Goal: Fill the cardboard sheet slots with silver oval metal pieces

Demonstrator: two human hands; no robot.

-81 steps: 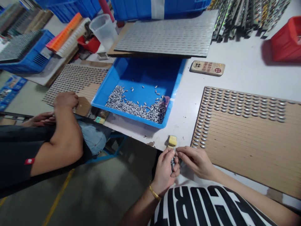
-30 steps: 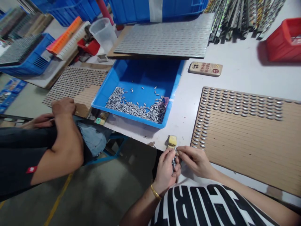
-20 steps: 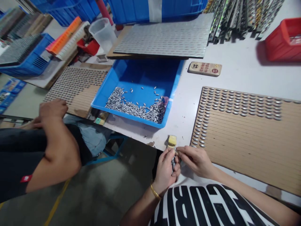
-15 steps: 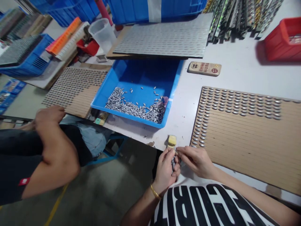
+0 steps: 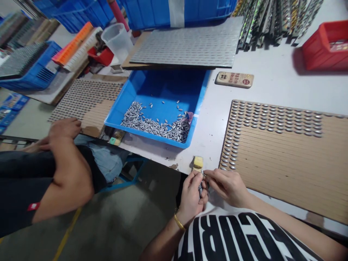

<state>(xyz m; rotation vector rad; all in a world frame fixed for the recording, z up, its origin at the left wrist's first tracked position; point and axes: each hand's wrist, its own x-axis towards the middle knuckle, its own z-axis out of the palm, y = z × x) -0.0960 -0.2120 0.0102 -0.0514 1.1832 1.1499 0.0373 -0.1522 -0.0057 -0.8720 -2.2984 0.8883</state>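
My left hand (image 5: 191, 197) is curled shut round a small bunch of silvery oval metal pieces at the table's near edge. My right hand (image 5: 226, 185) pinches one piece at the top of that bunch, fingertips touching the left hand's. Just right of them lies a slotted brown cardboard board (image 5: 285, 159) with rows of the same pieces along its top and left side. A blue tray (image 5: 201, 94) behind holds a heap of loose metal pieces (image 5: 157, 125).
A co-worker's arm (image 5: 65, 166) and hand rest at the left by another filled board (image 5: 81, 96). A phone (image 5: 234, 79), a red bin (image 5: 323, 45), a clear cup (image 5: 117, 38), a full grey board (image 5: 187, 45) and blue crates stand farther back. A yellow block (image 5: 198, 163) lies near my hands.
My hands have stayed together at the table edge, fingers shifting slightly on the pieces. The co-worker's hand slid left off the board's corner, then came back a little.
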